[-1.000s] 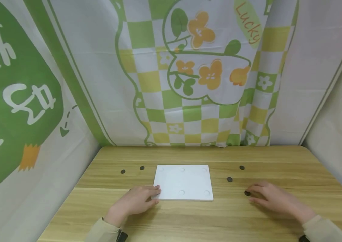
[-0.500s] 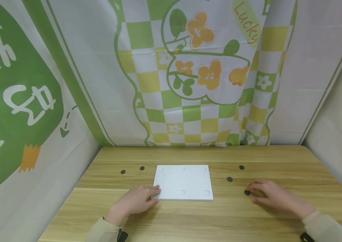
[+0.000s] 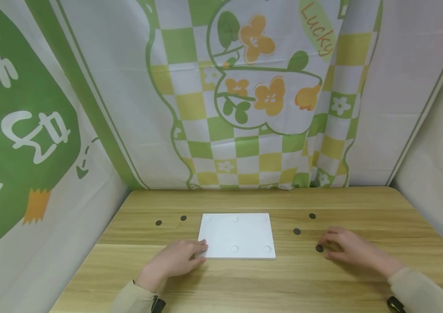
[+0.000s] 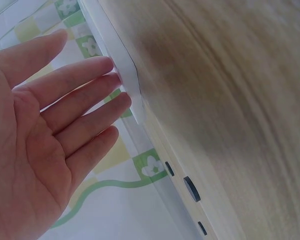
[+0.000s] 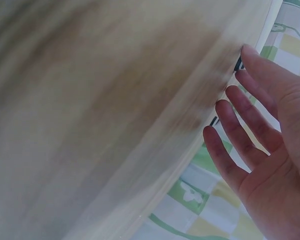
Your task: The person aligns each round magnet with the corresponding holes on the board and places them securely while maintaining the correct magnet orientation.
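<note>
My left hand [image 3: 178, 258] rests at the near left corner of a flat white board [image 3: 245, 232] with several shallow round recesses. In the left wrist view its fingers are straight, the fingertips at the edge of the white board [image 4: 122, 60]. My right hand [image 3: 348, 250] is low over the table on the right, its index finger and thumb at a small dark disc [image 3: 319, 248] lying on the wood. Seen in the right wrist view, the fingers are loosely extended and the thumb tip overlaps the dark disc [image 5: 238, 63].
Two more dark discs, one nearer [image 3: 297, 231] and one farther [image 3: 312, 216], lie right of the board. To its left are a dark disc [image 3: 183, 218] and another disc [image 3: 158, 222]; the left wrist view shows a third disc. A printed curtain [image 3: 245, 165] hangs behind the wooden table [image 3: 245, 287].
My right hand's fingers have shifted slightly around the disc, which shows a bit more fully now. The left hand and board have stayed in place.
</note>
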Available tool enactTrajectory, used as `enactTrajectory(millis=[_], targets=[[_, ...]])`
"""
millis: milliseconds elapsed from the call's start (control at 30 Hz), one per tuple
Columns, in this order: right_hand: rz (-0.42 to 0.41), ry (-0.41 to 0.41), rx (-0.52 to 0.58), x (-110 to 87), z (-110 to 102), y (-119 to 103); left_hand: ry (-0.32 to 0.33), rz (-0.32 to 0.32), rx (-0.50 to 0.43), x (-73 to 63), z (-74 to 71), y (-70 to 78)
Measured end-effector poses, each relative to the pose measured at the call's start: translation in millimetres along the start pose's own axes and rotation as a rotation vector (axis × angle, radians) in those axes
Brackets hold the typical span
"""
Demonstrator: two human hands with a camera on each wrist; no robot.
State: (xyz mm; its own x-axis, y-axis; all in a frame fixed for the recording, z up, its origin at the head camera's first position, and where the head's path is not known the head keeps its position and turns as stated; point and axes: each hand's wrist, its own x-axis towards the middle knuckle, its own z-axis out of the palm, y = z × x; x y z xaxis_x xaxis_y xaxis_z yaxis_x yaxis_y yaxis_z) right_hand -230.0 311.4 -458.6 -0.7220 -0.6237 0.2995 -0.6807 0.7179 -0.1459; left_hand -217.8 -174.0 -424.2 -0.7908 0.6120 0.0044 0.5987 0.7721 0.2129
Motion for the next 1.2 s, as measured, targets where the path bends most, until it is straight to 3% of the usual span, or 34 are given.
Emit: enactTrajectory(millis=[233,733,933,1200], targets=[[0.046,-0.024,0.029,2.9,-0.7,-0.2,-0.001,0.000,0.007,0.3,0.6,0.2],[0.048,-0.036,0.106,9.1,4.0,6.7,-0.012,-0.023,0.008,1.2,0.7,0.6],[0.054,-0.053,0.193,10.5,4.2,9.9,-0.010,-0.013,0.018,1.6,0.5,0.0],[0.127,-0.098,0.350,12.2,7.2,16.8,-0.009,-0.012,0.011,1.4,0.4,0.4]])
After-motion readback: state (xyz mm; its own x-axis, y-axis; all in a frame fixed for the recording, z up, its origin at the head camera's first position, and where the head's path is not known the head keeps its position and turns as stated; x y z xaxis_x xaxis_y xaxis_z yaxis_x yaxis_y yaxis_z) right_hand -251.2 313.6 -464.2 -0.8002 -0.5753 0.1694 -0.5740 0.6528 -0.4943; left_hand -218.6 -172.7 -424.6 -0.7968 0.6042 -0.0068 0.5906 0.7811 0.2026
